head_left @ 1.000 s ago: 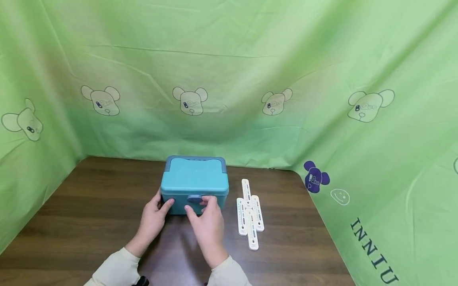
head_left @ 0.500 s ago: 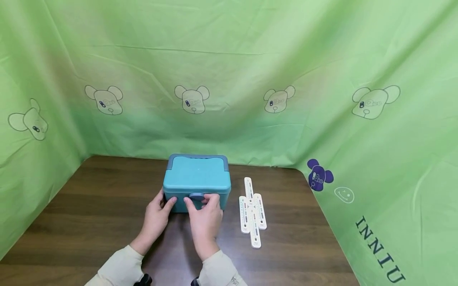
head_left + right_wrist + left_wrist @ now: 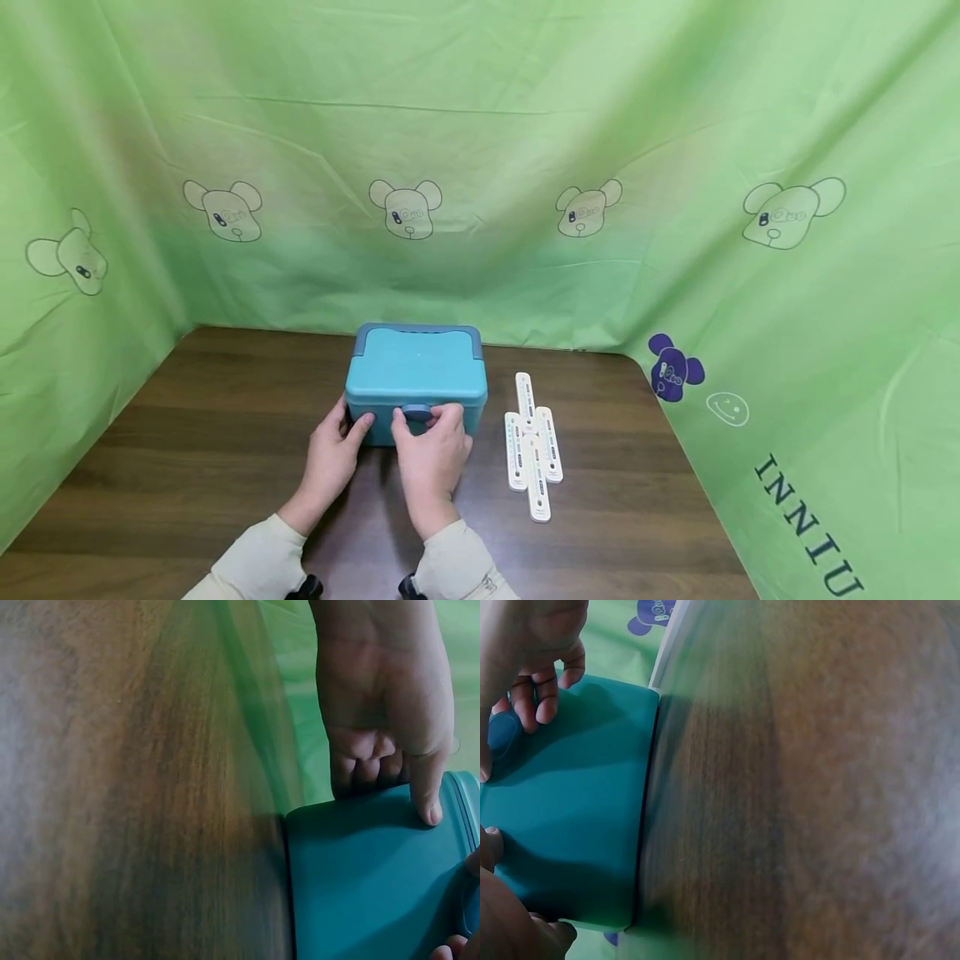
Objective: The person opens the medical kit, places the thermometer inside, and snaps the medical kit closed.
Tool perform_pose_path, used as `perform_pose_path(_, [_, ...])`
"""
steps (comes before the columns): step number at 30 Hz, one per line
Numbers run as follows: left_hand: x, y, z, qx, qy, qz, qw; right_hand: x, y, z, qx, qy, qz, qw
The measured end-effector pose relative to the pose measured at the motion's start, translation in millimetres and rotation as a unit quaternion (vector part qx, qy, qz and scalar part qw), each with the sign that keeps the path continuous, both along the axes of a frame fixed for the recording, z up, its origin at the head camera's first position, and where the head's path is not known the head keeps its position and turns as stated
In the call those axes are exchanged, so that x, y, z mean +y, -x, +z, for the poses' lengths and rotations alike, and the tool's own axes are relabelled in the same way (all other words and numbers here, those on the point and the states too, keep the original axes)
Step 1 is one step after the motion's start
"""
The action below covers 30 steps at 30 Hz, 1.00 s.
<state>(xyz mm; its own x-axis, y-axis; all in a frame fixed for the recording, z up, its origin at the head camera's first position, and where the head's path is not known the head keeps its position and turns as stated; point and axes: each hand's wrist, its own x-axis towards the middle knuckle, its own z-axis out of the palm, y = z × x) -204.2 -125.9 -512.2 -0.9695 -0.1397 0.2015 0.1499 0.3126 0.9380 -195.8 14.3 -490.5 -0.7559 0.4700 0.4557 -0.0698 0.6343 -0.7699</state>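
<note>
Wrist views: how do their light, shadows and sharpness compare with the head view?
Head: brightly lit, teal box clear, print on the white strips too small to read; left wrist: dimmer, dark shadows across the box front, table soft, with pale haze at the right edge; right wrist: likewise dim, box shadowed, table soft.

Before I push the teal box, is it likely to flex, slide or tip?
The teal box looks like moulded plastic with straight walls, so it should stay stiff. It sits flat on the table, wider than tall, so it would probably slide rather than tip. Its weight is harder to call: the lid looks closed, hiding any contents.
</note>
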Motion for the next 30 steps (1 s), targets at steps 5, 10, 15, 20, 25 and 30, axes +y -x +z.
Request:
perform_pose_path(5, [0.8, -2.1, -0.5, -0.003, -0.001, 0.008, 1.0000, 1.6, -2.6, 2.1, -0.019, -0.003, 0.006, 1.000])
perform_pose_path(10, [0.9, -2.1, 0.8, -0.003, -0.001, 0.007, 1.0000, 3.2, -4.6, 4.3, -0.024, -0.011, 0.007, 1.000])
perform_pose_path(15, [0.6, -1.7, 1.8, -0.002, 0.002, 0.007, 1.0000, 3.9, -6.2, 4.1, -0.025, -0.018, 0.012, 0.999])
perform_pose_path(20, [0.7, -1.3, 0.7, -0.003, 0.003, 0.012, 0.9999, 4.5, -9.2, 3.0, -0.026, -0.013, 0.019, 0.999])
perform_pose_path(25, [1.6, -0.5, -0.5, -0.002, -0.001, 0.014, 0.9999, 8.0, -15.1, 3.8, -0.019, 0.009, 0.034, 0.999])
perform_pose_path(30, [3.2, -0.9, -0.4, 0.002, 0.000, 0.027, 0.9996, 14.8, -21.3, 6.7, -0.014, 0.042, 0.056, 0.997])
